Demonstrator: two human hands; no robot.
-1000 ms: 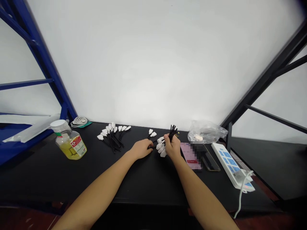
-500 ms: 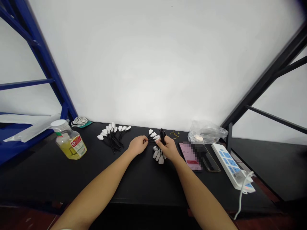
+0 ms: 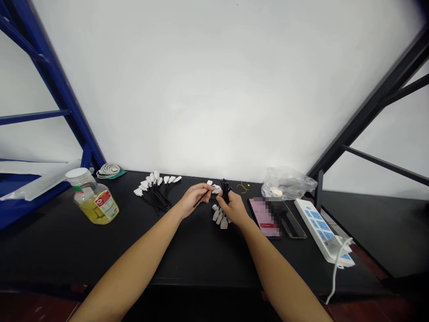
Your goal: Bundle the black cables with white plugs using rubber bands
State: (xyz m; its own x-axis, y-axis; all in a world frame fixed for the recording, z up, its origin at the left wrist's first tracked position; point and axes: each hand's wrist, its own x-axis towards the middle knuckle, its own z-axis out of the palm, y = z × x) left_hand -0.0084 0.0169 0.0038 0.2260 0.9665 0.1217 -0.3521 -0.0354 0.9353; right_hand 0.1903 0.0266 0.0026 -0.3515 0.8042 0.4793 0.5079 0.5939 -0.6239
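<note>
My right hand (image 3: 233,208) is closed around a bundle of short black cables (image 3: 225,188), their black ends pointing up and their white flat heads (image 3: 222,220) hanging below. My left hand (image 3: 193,199) pinches one thin black cable (image 3: 201,199) whose far end reaches toward the bundle. Between the hands lie several white-headed cables (image 3: 210,183), partly hidden by the fingers. To the left, a loose pile of the same cables (image 3: 156,192) rests on the black table (image 3: 187,255), white heads facing away from me.
A jar of yellow liquid (image 3: 95,201) and a coiled white cord (image 3: 109,170) stand at left. On the right lie two phones (image 3: 264,219) (image 3: 295,223), a power strip (image 3: 323,230), a clear plastic bag (image 3: 290,181) and yellow bits of string (image 3: 242,187). A wall (image 3: 214,89) rises behind.
My left hand has lifted slightly off the table, now with one black cable pinched between its fingers. My right hand still holds the bundle in nearly the same place.
</note>
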